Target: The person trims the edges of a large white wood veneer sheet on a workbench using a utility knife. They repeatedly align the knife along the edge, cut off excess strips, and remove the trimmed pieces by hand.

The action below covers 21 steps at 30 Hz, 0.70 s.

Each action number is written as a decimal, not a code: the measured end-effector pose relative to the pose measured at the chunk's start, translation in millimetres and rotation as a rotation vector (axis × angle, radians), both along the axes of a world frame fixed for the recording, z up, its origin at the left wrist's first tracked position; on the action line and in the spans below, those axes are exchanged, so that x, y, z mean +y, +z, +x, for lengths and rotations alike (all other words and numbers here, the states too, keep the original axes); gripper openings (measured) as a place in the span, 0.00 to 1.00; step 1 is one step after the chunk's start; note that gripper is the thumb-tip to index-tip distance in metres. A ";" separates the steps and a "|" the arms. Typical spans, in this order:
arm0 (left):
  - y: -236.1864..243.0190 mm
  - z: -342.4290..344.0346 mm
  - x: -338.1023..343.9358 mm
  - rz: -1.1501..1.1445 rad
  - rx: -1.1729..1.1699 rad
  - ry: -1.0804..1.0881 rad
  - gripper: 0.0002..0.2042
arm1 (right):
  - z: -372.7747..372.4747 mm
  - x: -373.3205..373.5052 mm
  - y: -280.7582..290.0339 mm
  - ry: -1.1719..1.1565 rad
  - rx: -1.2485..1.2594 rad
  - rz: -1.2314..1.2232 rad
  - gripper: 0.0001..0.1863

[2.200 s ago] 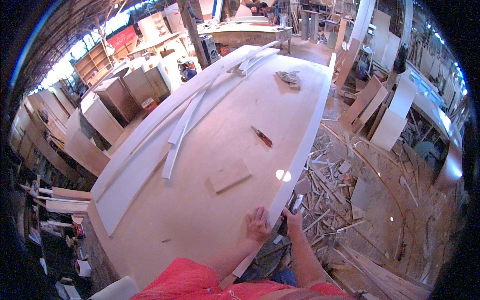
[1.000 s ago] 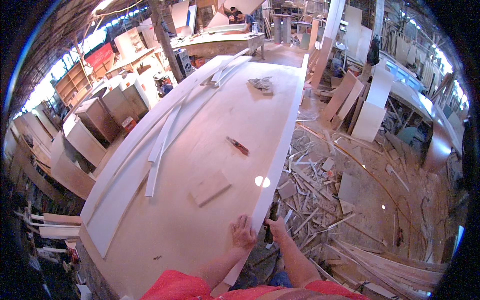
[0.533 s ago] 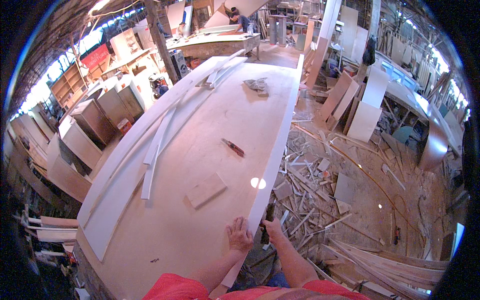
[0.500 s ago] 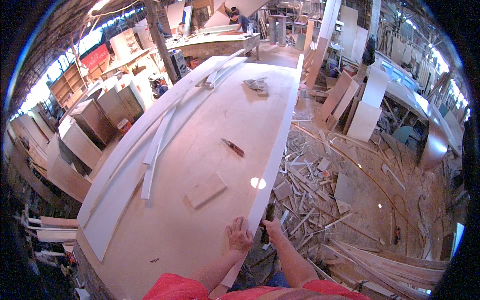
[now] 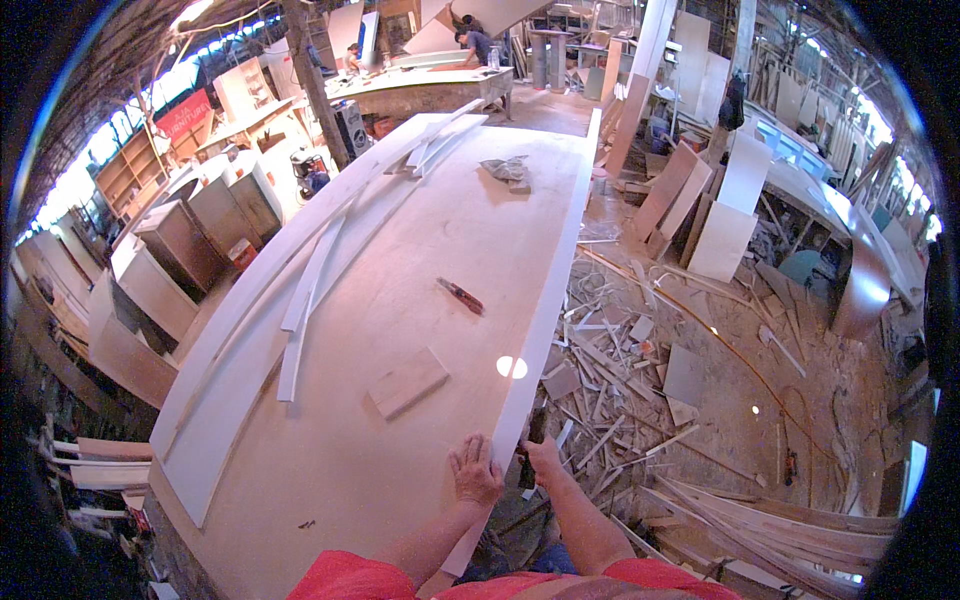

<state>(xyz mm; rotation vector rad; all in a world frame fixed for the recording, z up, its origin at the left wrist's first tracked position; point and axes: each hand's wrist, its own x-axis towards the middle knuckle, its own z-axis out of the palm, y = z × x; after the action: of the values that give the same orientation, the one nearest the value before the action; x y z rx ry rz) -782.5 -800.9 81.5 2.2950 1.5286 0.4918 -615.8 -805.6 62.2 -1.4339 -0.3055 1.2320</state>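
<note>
Workshop clutter surrounds a broad pale surface (image 5: 340,470). Long white boards (image 5: 205,470) lie along its left side, perhaps to keep them out of the way; a white strip (image 5: 518,405) follows its right edge. At that strip, the left hand (image 5: 478,474) rests palm down, fingers slightly spread, probably for steadiness. Just outside, the right hand (image 5: 546,461) curls around a dark tool (image 5: 528,475), its shape partly hidden.

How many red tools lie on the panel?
1: red tool on the panel, beyond the block and left hand. Others could be hidden under the strips on the left.
</note>
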 end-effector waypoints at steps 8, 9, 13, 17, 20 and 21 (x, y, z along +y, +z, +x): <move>4.4 -1.3 -0.2 -0.007 0.009 0.013 0.29 | -2.4 2.5 -5.9 0.030 -0.058 -0.014 0.13; 4.3 -2.8 -0.7 -0.006 0.001 0.018 0.28 | -3.5 3.7 -11.2 0.034 -0.033 -0.002 0.14; 6.1 1.0 -1.3 -0.008 -0.023 0.014 0.28 | 4.8 7.8 -45.9 0.042 -0.133 -0.008 0.13; 5.3 5.3 -0.2 0.004 -0.014 -0.007 0.27 | 11.5 9.9 -65.5 0.018 -0.126 0.012 0.13; 5.3 -1.1 0.5 -0.012 -0.008 -0.009 0.28 | 4.0 10.1 -51.6 0.040 -0.056 -0.031 0.13; 5.4 -3.4 0.0 -0.015 -0.004 -0.005 0.28 | 0.5 9.1 -39.5 0.053 -0.029 -0.051 0.13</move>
<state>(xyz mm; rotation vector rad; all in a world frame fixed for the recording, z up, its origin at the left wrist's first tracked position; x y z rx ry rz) -786.0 -800.9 86.9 2.2850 1.5199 0.4816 -615.3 -796.6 22.7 -1.4966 -0.3362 1.2705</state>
